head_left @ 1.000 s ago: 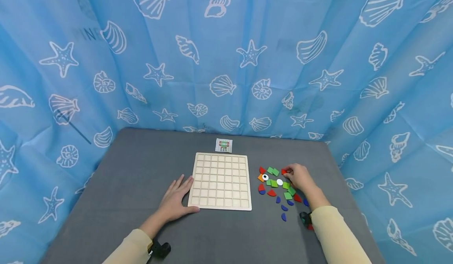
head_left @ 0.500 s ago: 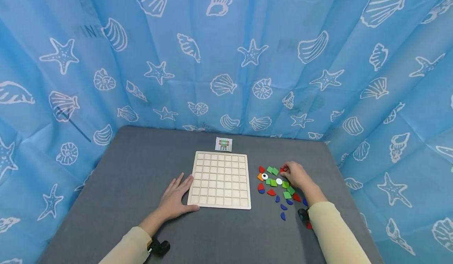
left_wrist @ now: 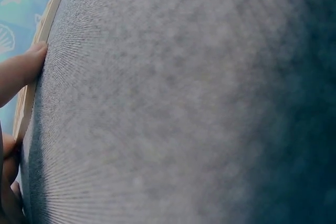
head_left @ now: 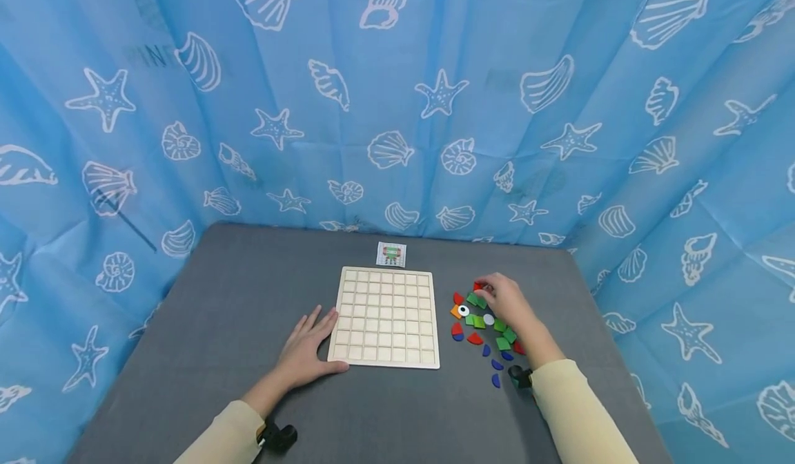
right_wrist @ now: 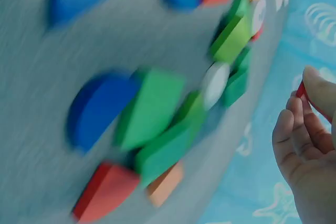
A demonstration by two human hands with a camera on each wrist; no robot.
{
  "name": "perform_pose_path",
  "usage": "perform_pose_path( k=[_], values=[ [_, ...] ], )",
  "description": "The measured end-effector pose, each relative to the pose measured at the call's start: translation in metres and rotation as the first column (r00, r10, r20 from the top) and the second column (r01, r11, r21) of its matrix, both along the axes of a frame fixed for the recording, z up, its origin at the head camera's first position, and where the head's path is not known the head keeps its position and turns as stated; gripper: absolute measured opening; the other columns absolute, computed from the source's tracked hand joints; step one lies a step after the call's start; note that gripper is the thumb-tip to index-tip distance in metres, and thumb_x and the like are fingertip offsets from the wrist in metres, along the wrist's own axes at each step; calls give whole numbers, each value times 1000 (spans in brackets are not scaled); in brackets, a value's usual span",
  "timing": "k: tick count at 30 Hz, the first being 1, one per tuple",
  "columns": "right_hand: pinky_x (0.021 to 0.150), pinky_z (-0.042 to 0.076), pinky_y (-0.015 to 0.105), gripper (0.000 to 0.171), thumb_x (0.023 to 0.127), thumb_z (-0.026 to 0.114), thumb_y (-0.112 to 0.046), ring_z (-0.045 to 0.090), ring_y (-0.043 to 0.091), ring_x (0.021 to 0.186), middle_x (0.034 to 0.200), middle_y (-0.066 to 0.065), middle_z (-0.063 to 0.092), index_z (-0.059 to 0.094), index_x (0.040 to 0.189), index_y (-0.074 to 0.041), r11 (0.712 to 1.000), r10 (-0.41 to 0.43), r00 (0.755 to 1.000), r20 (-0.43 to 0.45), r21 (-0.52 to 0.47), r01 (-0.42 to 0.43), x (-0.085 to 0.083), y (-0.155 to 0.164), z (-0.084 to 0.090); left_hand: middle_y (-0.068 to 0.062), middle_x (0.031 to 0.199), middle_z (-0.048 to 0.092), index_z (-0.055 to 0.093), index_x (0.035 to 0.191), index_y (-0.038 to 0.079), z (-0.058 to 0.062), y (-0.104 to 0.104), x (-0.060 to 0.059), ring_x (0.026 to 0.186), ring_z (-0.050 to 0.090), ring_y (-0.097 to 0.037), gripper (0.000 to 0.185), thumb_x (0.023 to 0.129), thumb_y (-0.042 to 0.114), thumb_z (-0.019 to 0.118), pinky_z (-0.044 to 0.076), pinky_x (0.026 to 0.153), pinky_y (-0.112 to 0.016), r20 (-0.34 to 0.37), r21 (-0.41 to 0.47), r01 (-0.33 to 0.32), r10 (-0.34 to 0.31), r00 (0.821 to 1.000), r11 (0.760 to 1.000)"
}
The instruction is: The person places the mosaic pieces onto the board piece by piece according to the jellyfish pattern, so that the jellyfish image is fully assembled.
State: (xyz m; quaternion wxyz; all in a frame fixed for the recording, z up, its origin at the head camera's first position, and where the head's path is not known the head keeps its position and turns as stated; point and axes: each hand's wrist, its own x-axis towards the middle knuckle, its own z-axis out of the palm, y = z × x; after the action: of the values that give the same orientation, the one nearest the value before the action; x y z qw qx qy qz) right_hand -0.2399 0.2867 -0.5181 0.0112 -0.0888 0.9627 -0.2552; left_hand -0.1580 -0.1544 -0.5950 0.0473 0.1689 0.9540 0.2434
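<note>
A pale wooden grid board (head_left: 385, 317) lies on the grey table (head_left: 236, 291). My left hand (head_left: 308, 346) rests flat beside the board's left front corner, fingers straight, touching its edge (left_wrist: 32, 93). My right hand (head_left: 504, 300) is raised a little over a scatter of green, red, blue, white and orange pieces (head_left: 481, 326) right of the board. It pinches a small red piece (head_left: 478, 286) between thumb and fingers; the red piece (right_wrist: 301, 91) shows at the fingertips in the right wrist view.
A small picture card (head_left: 391, 254) lies behind the board. Blue curtain with shell and starfish prints (head_left: 397, 105) closes in the table on three sides. Blue half-round pieces (head_left: 495, 371) lie nearest the table's front.
My right hand has lifted the red piece off the table and moved it left and away, toward the board. My left hand has stayed put.
</note>
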Motion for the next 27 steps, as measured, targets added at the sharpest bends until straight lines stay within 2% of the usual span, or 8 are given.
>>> perform_pose_path(
  k=[3,8,14,18,27],
  values=[
    [79,59,46,31,98,68,-17,66,31,96,111,15,67,70,123,-1,1000,3,999,-43,-10,-3,0,-11,5,-3,166,29,29,160,14,3,1,-4,156,15,-35,115,73,75,71,14,124,-58,-31,22,7,-6,1000,1000],
    [80,59,44,29,95,71,-17,67,29,94,111,16,68,72,120,-1,1000,11,996,-86,-12,-12,-4,-34,8,-3,166,29,29,160,15,5,0,-8,156,16,-34,115,73,76,70,16,123,-58,-50,2,9,-9,999,1000],
    [79,59,41,29,95,71,-17,67,26,95,113,13,68,72,121,-4,999,19,999,-46,-45,-22,-8,-69,7,-2,166,28,29,160,15,2,-5,-5,157,14,-33,116,72,79,69,14,124,-58,-39,0,10,-10,999,1000],
    [82,59,41,28,95,71,-17,66,25,96,113,11,68,73,120,-6,998,54,998,-34,-44,-55,-14,-90,0,-1,167,27,28,161,16,0,-6,-1,157,13,-33,115,73,79,68,13,124,-58,-29,0,5,-5,1000,1000],
    [82,57,39,25,93,75,-18,65,21,93,110,9,69,75,116,-8,997,66,998,8,-37,-66,-24,-115,-15,-1,166,28,28,161,16,-1,-3,0,157,14,-33,115,73,81,66,14,124,-58,-15,-3,2,-2,1000,1000]
  ],
)
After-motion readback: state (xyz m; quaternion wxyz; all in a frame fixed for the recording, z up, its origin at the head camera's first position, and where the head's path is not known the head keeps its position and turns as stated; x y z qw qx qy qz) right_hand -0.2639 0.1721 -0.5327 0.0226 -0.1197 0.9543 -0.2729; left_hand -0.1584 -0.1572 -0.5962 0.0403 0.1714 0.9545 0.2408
